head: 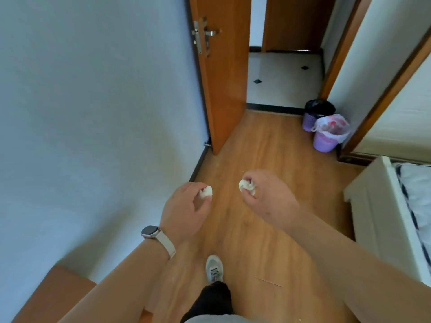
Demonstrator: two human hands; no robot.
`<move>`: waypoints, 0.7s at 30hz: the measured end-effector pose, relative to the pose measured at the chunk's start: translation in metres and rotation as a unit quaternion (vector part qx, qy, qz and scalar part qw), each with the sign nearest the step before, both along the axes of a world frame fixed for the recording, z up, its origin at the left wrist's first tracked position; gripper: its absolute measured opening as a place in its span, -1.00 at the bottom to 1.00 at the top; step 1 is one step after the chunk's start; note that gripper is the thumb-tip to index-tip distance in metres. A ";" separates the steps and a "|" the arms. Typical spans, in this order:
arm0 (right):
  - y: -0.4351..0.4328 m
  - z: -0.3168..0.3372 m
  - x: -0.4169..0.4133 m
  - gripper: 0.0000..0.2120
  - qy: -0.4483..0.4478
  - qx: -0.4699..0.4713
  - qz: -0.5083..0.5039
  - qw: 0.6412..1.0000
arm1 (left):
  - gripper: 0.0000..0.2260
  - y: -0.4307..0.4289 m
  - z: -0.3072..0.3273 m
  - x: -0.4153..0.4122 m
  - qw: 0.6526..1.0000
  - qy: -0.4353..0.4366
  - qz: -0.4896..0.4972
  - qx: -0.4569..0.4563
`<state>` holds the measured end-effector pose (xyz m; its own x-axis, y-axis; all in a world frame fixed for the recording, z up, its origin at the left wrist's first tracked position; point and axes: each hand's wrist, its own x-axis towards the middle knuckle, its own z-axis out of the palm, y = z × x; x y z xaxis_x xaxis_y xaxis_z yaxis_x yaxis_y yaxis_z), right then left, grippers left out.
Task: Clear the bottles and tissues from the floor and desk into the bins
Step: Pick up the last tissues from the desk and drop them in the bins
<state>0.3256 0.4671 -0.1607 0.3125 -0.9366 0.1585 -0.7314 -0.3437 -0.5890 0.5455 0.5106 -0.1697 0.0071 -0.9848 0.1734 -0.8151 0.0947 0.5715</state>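
Carrying crumpled tissues point(206, 191), fingers point(208, 199) of both hands point(184, 212) clamped on them; aiming for bins point(326, 134) ahead, right of fingers.

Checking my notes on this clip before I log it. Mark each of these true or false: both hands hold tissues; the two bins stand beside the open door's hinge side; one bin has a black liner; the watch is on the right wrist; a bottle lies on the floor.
1. Both hands hold tissues. True: the left hand pinches a crumpled tissue, and the right hand another tissue.
2. Bins by the door's hinge side. False: the bins stand against the right wall, across from the door.
3. One black liner. True: the far bin.
4. Watch on the right wrist. False: the watch is on the left.
5. Bottle on the floor. False: none visible.
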 end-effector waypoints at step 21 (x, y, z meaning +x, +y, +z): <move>-0.210 0.015 -0.099 -0.86 0.042 0.015 -0.267 0.963 | -0.82 -0.326 -0.013 -0.090 0.971 0.084 -0.225 -0.014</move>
<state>0.2265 0.2569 -0.1461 -0.2044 -0.9709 0.1248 -0.8449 0.1106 -0.5234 0.4552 0.1843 -0.1827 -0.3924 -0.8894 0.2346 -0.5834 0.4379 0.6840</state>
